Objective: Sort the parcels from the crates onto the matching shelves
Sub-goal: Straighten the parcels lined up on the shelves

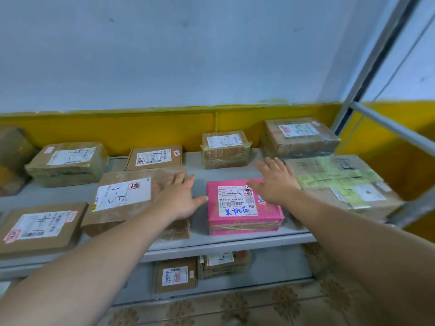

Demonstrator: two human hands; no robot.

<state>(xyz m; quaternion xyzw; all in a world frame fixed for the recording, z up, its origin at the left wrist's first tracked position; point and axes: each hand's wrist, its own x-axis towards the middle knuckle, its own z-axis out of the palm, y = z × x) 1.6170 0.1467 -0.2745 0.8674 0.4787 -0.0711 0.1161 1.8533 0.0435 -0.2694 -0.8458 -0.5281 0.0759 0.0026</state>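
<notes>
A pale wall with a yellow band runs behind the grey metal shelf (235,243), which is lined with labelled parcels. The pink parcel (270,212) lies flat at the front edge, between a brown parcel (122,198) and a green-taped box (341,180). My left hand (181,198) is flat and spread over the brown parcel's right end, thumb pointing at the pink one. My right hand (275,182) is spread above the pink parcel's far right corner. Neither holds anything, and I cannot tell whether they touch. The pink parcel looks like a small, stiff carton, probably light, and its tape bands may be slick. I would clamp its left and right sides between my palms, clear of the label.
</notes>
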